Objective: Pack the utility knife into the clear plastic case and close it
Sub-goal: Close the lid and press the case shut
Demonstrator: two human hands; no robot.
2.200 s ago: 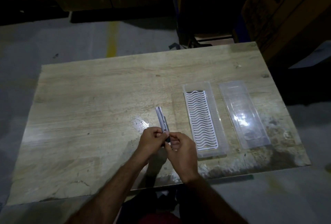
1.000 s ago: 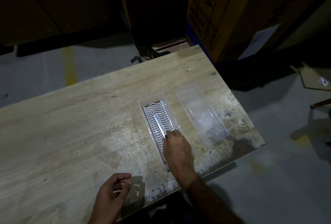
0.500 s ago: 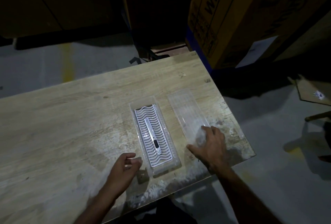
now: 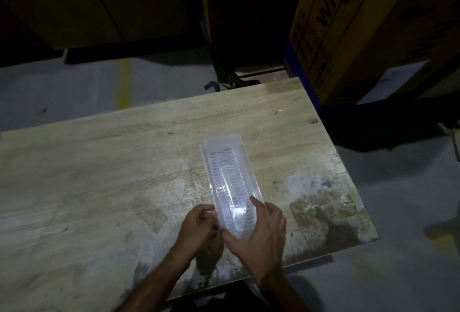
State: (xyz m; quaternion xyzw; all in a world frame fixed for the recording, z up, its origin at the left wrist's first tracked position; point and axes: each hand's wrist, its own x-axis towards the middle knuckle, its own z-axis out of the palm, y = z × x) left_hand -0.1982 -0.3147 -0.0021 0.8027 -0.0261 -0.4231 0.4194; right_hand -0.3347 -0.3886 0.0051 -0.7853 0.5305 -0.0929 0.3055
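Note:
The clear plastic case (image 4: 225, 148) lies lengthwise on the wooden table (image 4: 99, 174), with its clear lid (image 4: 245, 169) laid over the white wavy tray. Through the lid the utility knife (image 4: 227, 190) shows dimly, lying along the tray. My right hand (image 4: 261, 234) grips the lid's near end, thumb at the near-left corner and fingers on the right edge. My left hand (image 4: 199, 224) touches the case's near-left edge with curled fingers; whether it grips it is unclear.
A large cardboard box (image 4: 348, 25) stands beyond the table's far right corner. The table's right edge (image 4: 348, 177) and near edge drop to the grey floor (image 4: 74, 87). Dark shelving fills the background.
The knife went from both hands into the tray. My right hand then took the lid from the table's right side and laid it over the tray; my left hand came to the case's near-left edge.

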